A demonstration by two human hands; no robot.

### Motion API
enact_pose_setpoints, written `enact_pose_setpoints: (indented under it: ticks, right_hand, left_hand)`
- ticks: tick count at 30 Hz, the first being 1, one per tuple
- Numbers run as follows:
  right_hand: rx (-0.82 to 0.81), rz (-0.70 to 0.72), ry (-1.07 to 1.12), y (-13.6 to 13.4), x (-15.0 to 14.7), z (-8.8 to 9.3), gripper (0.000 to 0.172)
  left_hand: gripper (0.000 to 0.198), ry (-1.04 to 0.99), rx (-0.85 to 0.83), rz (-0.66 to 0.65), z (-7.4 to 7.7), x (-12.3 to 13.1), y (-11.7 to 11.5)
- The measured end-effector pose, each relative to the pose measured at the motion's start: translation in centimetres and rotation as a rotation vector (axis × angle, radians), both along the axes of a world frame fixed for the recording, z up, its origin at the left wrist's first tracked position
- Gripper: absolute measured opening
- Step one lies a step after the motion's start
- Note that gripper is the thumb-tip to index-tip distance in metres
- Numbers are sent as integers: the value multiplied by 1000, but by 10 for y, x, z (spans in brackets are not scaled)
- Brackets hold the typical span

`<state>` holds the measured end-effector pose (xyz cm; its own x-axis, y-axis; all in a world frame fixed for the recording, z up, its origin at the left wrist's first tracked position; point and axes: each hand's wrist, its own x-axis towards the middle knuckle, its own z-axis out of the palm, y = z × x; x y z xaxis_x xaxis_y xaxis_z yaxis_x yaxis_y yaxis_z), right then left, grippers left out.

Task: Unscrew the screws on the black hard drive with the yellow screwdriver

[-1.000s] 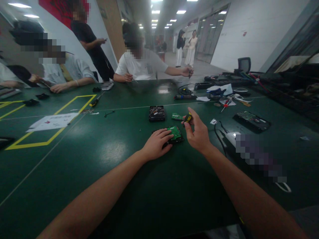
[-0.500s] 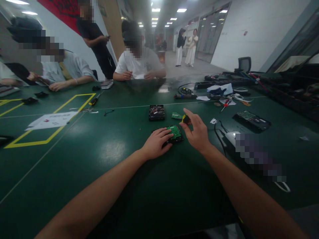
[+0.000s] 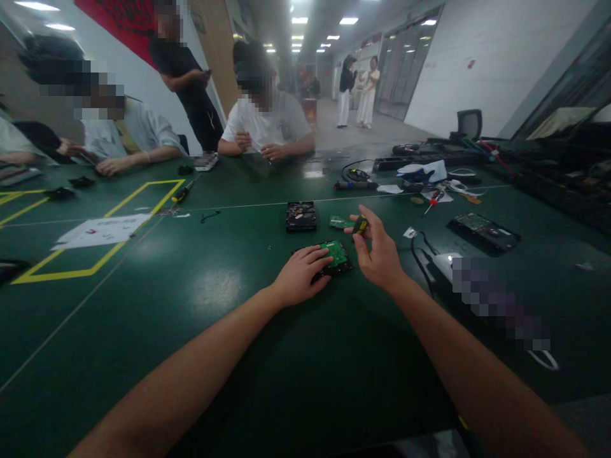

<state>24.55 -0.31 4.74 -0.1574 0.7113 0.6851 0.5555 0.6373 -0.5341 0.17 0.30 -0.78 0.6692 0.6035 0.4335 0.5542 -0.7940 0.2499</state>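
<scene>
One green table (image 3: pixel 305 388) is filling most of the view. Along its far side a person in a pale open shirt (image 3: pixel 143 127) and a person in a white T-shirt (image 3: pixel 274 127) are sitting, while a person in black (image 3: pixel 184 76) is standing behind. Yellow tape (image 3: pixel 90 275) is outlining a shape on the left of the tabletop. Beyond the right forearm a long pale object (image 3: pixel 443 258), mostly blurred out, is lying slantwise, and a sheet of paper (image 3: pixel 100 232) is lying across the tape.

The right hand (image 3: pixel 382 254) is hanging just right of a hard drive (image 3: pixel 340 254), its thumb and fingers pinching a screwdriver (image 3: pixel 359 224); the tip is too dark to tell whether it is touching the drive. The left hand (image 3: pixel 298 275) is resting over that drive, fingers lying nearly straight and close together, thumb stretching along the near edge. Another drive (image 3: pixel 485 233) is lying well to the right, and a smaller-looking black drive (image 3: pixel 301 216) is sitting just beyond the left hand. A loose green circuit board (image 3: pixel 338 222) is lying beside the right fingertips. Tiny specks (image 3: pixel 269 247) are dotting the tabletop left of the hard drive.
</scene>
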Motion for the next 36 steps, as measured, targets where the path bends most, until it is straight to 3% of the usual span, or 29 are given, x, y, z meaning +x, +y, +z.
enact_pose_setpoints:
  ticks: [5, 11, 15, 23, 31, 36]
  right_hand:
    - [87, -86, -57, 2, 3, 0, 60]
    - [-60, 75, 0, 0, 1, 3, 62]
    - [-63, 87, 18, 2, 2, 1, 61]
    - [43, -80, 15, 5, 2, -5, 57]
    - [83, -141, 48, 4, 0, -6, 60]
    - [113, -139, -39, 6, 3, -7, 61]
  left_hand:
    - [47, 0, 7, -2, -1, 0, 1]
    - [46, 5, 8, 3, -1, 0, 1]
    - [47, 4, 2, 3, 1, 0, 0]
    - [47, 15, 0, 0, 0, 0, 1]
    - [47, -1, -6, -4, 1, 0, 0]
    - [47, -10, 0, -5, 1, 0, 0]
